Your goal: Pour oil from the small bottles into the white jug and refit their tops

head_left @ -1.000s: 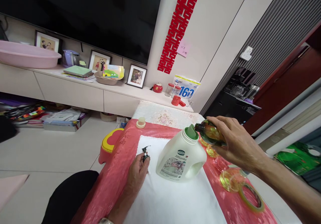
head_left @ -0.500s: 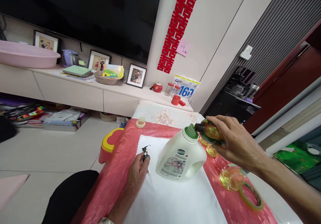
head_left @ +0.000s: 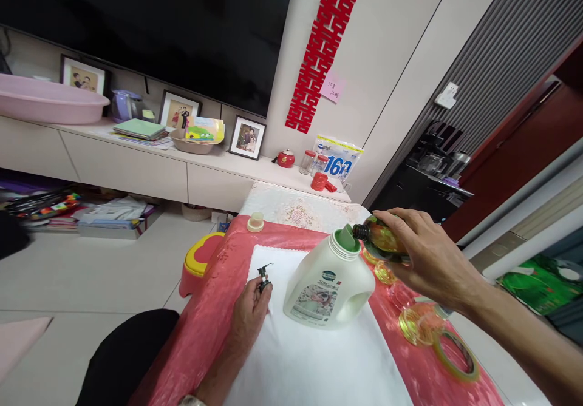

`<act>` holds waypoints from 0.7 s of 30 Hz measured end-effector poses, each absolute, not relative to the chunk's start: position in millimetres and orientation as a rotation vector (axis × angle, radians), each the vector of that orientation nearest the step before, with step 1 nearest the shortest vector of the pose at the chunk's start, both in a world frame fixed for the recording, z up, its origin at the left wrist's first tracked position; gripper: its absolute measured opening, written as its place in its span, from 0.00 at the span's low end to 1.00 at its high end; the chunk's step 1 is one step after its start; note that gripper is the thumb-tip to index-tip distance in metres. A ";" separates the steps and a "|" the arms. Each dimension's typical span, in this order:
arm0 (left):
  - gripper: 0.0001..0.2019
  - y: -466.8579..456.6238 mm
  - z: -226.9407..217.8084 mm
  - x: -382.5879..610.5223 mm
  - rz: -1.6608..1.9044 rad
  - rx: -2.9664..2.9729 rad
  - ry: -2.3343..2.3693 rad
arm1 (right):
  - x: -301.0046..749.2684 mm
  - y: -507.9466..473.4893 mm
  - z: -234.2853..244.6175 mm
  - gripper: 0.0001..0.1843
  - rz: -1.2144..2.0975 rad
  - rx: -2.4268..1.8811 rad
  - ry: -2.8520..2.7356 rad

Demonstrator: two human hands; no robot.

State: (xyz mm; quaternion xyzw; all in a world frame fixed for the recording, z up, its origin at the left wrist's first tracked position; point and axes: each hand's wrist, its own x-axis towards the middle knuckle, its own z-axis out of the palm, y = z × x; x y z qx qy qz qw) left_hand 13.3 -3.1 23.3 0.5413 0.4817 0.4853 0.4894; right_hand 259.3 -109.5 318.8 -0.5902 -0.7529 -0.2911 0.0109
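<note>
My right hand (head_left: 426, 254) is wrapped round a dark, see-through bottle (head_left: 385, 236), tipped on its side. Its black threaded neck points left, at the green spout in the mouth of a large pale-green detergent jug (head_left: 325, 278). Whether liquid flows out is too small to tell. The jug stands upright, uncapped, on a white cloth (head_left: 296, 363). To its left my left hand (head_left: 250, 309) holds a black pump head (head_left: 263, 277) between thumb and fingers, nozzle upward. A cream cap (head_left: 255, 222) rests on the red tablecloth (head_left: 218, 297) at the far left corner.
Right of the cloth stand several clear containers with yellow liquid (head_left: 421, 327) and a roll of tape (head_left: 456, 355). A red and yellow stool (head_left: 200, 260) is left of the table. Behind, a low cabinet (head_left: 218, 178) carries picture frames, jars and a pink basin (head_left: 50, 99).
Both hands and the jug keep practically the same place. The bottle in my right hand looks slightly turned, with its neck still at the spout.
</note>
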 end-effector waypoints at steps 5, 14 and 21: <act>0.22 -2.6 24.4 13.2 1.185 1.316 1.175 | 261.1 -109.4 317.9 0.36 -0.920 -1.845 -2.361; 0.21 -1.9 19.4 12.7 1.193 1.321 1.164 | 261.7 -108.1 319.2 0.35 -0.975 -1.828 -2.355; 0.23 -3.1 20.9 13.3 1.200 1.299 1.151 | 262.1 -109.1 319.8 0.35 -1.006 -1.821 -2.351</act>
